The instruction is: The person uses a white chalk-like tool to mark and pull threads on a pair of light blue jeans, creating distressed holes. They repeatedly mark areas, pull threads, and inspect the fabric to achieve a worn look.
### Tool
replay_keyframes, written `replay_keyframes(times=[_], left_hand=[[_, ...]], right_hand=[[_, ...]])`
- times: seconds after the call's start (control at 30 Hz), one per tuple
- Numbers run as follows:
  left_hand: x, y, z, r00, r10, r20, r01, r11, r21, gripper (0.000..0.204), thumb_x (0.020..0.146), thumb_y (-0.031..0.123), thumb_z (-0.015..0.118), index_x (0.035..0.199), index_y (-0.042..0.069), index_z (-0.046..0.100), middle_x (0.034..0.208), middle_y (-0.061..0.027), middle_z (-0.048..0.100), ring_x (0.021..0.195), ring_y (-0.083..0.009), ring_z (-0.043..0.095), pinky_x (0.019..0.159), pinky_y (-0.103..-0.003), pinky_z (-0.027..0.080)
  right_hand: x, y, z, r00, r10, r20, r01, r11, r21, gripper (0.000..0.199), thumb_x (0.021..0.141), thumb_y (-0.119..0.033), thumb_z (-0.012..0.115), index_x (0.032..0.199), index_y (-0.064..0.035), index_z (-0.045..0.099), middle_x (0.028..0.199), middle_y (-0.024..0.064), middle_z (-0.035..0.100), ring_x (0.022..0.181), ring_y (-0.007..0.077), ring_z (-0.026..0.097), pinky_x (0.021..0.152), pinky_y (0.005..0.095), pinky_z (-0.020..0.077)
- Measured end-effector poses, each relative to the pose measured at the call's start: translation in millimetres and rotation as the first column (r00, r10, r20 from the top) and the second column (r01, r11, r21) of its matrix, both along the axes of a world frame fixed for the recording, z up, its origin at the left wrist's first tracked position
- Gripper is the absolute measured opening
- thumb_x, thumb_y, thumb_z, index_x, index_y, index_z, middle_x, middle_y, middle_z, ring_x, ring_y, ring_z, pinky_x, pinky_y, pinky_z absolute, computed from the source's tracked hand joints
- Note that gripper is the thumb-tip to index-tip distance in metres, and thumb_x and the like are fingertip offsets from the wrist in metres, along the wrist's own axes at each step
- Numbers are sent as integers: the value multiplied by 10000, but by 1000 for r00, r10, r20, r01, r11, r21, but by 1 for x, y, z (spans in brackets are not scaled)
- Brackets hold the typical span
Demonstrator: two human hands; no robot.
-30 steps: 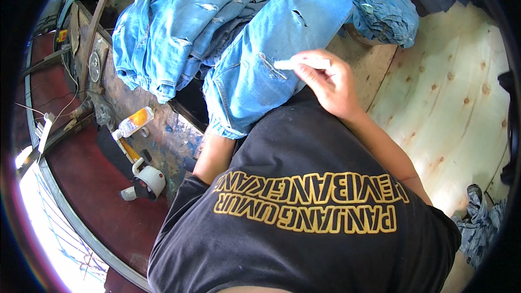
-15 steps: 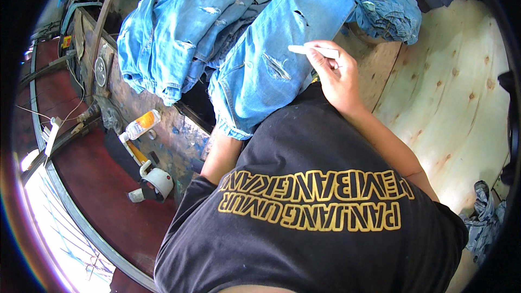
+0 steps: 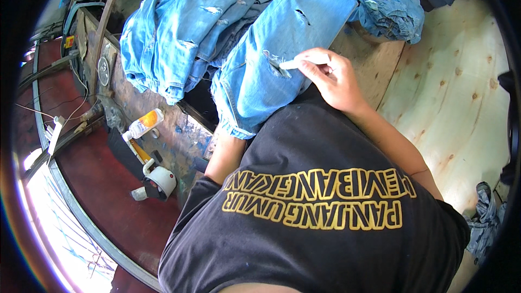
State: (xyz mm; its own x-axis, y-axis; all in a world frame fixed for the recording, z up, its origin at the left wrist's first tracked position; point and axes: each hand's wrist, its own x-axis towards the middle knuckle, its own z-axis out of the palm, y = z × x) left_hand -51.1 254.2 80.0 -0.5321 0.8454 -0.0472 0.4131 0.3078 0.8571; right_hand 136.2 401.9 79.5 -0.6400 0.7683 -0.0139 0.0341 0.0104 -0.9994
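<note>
A small white tool (image 3: 288, 64) is gripped in the right hand (image 3: 331, 78) at a frayed tear in the jeans leg (image 3: 282, 49); several tears are already cut. The left hand is hidden under the denim.

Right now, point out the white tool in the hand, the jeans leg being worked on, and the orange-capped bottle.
white tool (image 3: 289, 64), head view, on its bare shaft.
jeans leg (image 3: 260, 87), head view, mid-fabric below the rip.
orange-capped bottle (image 3: 142, 125), head view, on its body.
</note>
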Motion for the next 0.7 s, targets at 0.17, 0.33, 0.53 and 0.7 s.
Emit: replay_keyframes(times=[0.17,0.33,0.53,0.7], left_hand=[[-3,-3,-2,998,-2,59,2,1000,-5,473,923,124,749,1361,-33,663,1371,-177,699,1272,-283,650,1128,-362,452],[-5,-2,-9,1000,-8,-25,8,1000,6,480,917,133,754,1361,-23,662,1358,-182,703,1266,-281,652,1114,-368,461],[-3,6,0,997,-67,-44,64,996,-63,388,917,138,739,1277,3,689,1293,-164,719,1204,-268,669,1041,-364,496],[5,9,13,974,-195,-116,154,945,-290,313,917,143,726,1206,25,710,1239,-150,732,1153,-258,684,980,-360,525]], right_hand=[[-1,8,0,997,70,-38,-75,988,-135,186,1067,-159,685,1114,12,738,850,-20,656,717,16,493,629,203,413],[-9,8,-11,1000,-3,-30,-1,992,-126,184,1053,-177,707,1111,-10,760,867,-18,678,715,25,504,632,219,421],[-11,23,0,987,-18,-157,48,981,188,162,999,-165,710,1014,-6,731,956,51,645,865,138,616,736,298,475],[-41,7,25,854,512,-90,-470,835,285,171,924,-221,622,937,-51,616,831,165,687,790,399,684,723,468,532]])
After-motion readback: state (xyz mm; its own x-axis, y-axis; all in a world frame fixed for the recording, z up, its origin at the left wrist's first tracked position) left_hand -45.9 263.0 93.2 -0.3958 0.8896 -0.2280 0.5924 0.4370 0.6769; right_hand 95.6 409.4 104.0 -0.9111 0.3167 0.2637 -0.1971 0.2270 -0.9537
